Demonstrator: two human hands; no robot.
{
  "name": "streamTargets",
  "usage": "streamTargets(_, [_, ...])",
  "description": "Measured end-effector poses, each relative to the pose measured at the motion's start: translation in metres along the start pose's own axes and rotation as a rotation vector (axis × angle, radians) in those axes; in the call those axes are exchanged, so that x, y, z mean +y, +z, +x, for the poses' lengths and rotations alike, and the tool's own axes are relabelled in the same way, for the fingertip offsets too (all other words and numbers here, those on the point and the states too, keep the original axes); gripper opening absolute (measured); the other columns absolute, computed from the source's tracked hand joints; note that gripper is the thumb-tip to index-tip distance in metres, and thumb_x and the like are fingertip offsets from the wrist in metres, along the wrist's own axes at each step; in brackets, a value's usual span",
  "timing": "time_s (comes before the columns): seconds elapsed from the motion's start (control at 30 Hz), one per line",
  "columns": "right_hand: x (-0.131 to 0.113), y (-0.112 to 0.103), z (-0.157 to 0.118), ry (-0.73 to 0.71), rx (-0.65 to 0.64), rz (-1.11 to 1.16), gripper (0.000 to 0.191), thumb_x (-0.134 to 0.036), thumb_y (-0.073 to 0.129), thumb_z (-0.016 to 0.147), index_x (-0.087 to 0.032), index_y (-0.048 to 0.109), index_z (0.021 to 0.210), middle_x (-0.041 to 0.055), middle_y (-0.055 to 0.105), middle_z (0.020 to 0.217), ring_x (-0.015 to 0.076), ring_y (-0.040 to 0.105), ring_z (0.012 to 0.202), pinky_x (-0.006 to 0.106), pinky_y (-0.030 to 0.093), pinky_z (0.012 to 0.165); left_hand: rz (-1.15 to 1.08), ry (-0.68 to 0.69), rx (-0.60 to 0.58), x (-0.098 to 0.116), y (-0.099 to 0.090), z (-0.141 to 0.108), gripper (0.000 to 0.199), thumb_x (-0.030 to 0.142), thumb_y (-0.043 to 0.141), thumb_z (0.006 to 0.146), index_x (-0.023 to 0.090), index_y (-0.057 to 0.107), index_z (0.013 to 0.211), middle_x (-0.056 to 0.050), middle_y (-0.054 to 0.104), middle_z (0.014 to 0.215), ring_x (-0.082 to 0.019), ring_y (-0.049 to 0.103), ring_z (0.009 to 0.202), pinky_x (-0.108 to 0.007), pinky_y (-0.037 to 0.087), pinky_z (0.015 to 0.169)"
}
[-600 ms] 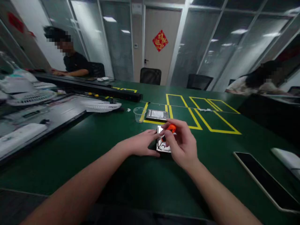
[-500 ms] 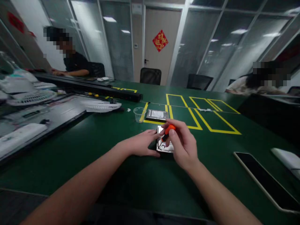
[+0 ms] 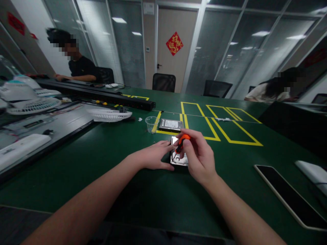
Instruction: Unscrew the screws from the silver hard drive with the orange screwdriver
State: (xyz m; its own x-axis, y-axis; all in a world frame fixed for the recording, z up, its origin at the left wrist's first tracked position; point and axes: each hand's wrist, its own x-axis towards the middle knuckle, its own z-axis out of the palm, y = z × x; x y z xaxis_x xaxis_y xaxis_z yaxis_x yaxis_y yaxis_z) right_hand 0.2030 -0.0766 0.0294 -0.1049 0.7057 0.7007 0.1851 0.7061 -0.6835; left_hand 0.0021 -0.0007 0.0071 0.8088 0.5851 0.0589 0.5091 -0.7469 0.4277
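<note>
A silver hard drive lies on the green table, partly covered by both hands. My left hand rests at its left side, thumb and fingers spread around the edge, steadying it. An orange and black screwdriver is held in my right hand, its shaft slanting down to the left part of the drive. Where the tip meets the drive is too small to make out. Beyond the hands a second hard drive with a white label lies beside a clear plastic cup.
Fan parts, a long black bar and a large metal panel occupy the left. Yellow tape marks the table. A phone lies at the right. Two people sit across the table.
The screwdriver's handle has turned slightly in my right hand, whose fingers have shifted a little. My left hand and the drive stay in place.
</note>
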Motion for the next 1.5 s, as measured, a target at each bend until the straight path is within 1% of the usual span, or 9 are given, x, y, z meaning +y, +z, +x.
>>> streamTargets(0.13, [0.0008,0.0005,0.0002,0.0,0.015,-0.014,0.028,-0.029,0.06,0.11,-0.028,0.064,0.138,0.0094,0.072,0.123,0.0229,0.075,0.102,0.038,0.067,0.08,-0.005,-0.004,-0.001,0.0015,-0.0008,-0.0002,0.092,0.055,0.086,0.088,0.029,0.043,0.165,-0.013,0.043,0.172,-0.042,0.036,0.159,-0.058,0.036,0.129])
streamTargets(0.4, [0.0015,0.0017,0.0001,0.006,0.041,-0.023,0.027,-0.025,0.069,0.105,-0.03,0.065,0.131,0.0052,0.072,0.117,0.0205,0.076,0.098,0.033,0.065,0.075,-0.007,-0.015,-0.007,0.0,0.0003,0.0001,0.095,0.056,0.086,0.086,0.03,0.041,0.166,-0.013,0.048,0.168,-0.042,0.039,0.158,-0.057,0.038,0.128])
streamTargets(0.6, [-0.0014,0.0004,0.0001,-0.02,0.007,-0.038,0.034,-0.026,0.062,0.108,-0.03,0.064,0.142,0.0086,0.072,0.124,0.0233,0.075,0.106,0.038,0.067,0.082,-0.009,0.012,0.019,-0.0033,0.0025,0.0006,0.096,0.057,0.085,0.087,0.031,0.04,0.166,-0.013,0.049,0.167,-0.041,0.041,0.156,-0.057,0.039,0.127])
streamTargets(0.7, [-0.0012,-0.0017,-0.0008,-0.026,-0.013,-0.032,0.034,-0.027,0.053,0.112,-0.03,0.065,0.144,0.0094,0.072,0.127,0.0241,0.074,0.11,0.039,0.066,0.083,-0.005,0.01,0.006,-0.0037,0.0024,0.0005,0.091,0.059,0.084,0.088,0.029,0.045,0.164,-0.013,0.047,0.169,-0.041,0.039,0.157,-0.056,0.037,0.128])
streamTargets(0.77, [-0.0001,-0.0026,-0.0013,-0.023,-0.016,-0.026,0.035,-0.028,0.05,0.113,-0.029,0.065,0.145,0.0097,0.072,0.128,0.0243,0.074,0.109,0.039,0.066,0.082,0.001,-0.002,-0.003,-0.0032,0.002,0.0005,0.091,0.06,0.084,0.088,0.028,0.045,0.164,-0.013,0.044,0.17,-0.042,0.037,0.159,-0.056,0.035,0.129])
streamTargets(0.9, [0.0008,-0.0022,-0.0015,-0.004,-0.015,-0.017,0.035,-0.03,0.051,0.113,-0.028,0.063,0.146,0.0105,0.071,0.129,0.0244,0.074,0.107,0.038,0.066,0.079,0.001,-0.005,-0.001,-0.0018,0.0011,-0.0002,0.098,0.059,0.084,0.088,0.03,0.038,0.168,-0.013,0.042,0.172,-0.041,0.035,0.16,-0.056,0.035,0.13])
streamTargets(1.1, [-0.0017,-0.0006,-0.0009,0.005,-0.009,-0.035,0.033,-0.029,0.055,0.112,-0.029,0.063,0.143,0.0114,0.069,0.132,0.0261,0.074,0.111,0.042,0.068,0.085,-0.006,0.012,0.004,-0.0023,0.0013,-0.0007,0.09,0.058,0.084,0.088,0.03,0.044,0.164,-0.012,0.044,0.171,-0.041,0.037,0.159,-0.056,0.036,0.129])
streamTargets(1.3, [-0.0003,0.0006,-0.0005,0.003,0.009,-0.033,0.029,-0.028,0.062,0.108,-0.028,0.064,0.137,0.0106,0.069,0.126,0.0253,0.075,0.107,0.038,0.068,0.079,-0.024,0.004,0.011,-0.0008,0.0008,-0.0011,0.09,0.057,0.085,0.087,0.029,0.045,0.163,-0.013,0.047,0.168,-0.042,0.039,0.158,-0.056,0.038,0.127])
streamTargets(1.5, [-0.002,0.0021,-0.0001,0.004,0.036,-0.035,0.026,-0.025,0.068,0.104,-0.028,0.065,0.13,0.0084,0.071,0.12,0.0228,0.075,0.101,0.036,0.068,0.077,-0.024,0.007,0.023,-0.001,0.0013,-0.0011,0.095,0.056,0.085,0.087,0.029,0.04,0.166,-0.013,0.049,0.167,-0.042,0.04,0.157,-0.056,0.038,0.127])
